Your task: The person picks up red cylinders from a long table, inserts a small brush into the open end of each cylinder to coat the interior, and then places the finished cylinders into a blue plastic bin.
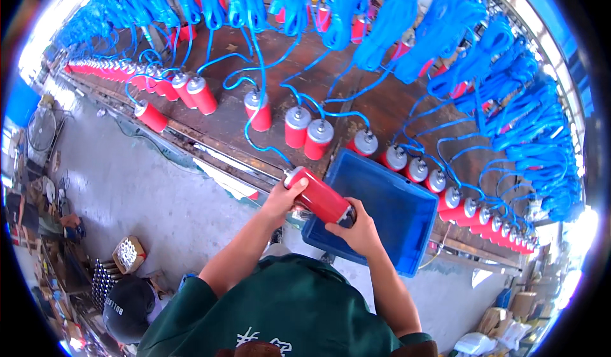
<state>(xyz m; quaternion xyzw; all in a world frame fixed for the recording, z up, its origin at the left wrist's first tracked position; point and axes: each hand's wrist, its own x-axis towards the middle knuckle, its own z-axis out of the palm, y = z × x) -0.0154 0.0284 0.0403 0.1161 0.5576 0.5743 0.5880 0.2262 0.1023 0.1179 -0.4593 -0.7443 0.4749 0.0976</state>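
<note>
A glossy red cylinder [320, 198] lies tilted in front of me, held between both hands. My left hand [285, 199] is closed round its grey-capped end, thumb on top, where a blue cord runs off toward the bench. At the dark lower end, my right hand [360, 231] grips it with thumb and fingers. Just behind and right of my hands is a blue plastic crate [400, 215], its left part partly covered by the cylinder. Nearest beyond the held piece, two more upright red cylinders [317, 142] with grey caps stand side by side, blue cords rising from their tops.
A brown bench [216, 128] curves across, bearing rows of similar cylinders left and right. Bundled blue cords [375, 32] hang above it. Behind me at lower left are a person in a dark cap [129, 309] and a cardboard box [129, 254] of white parts.
</note>
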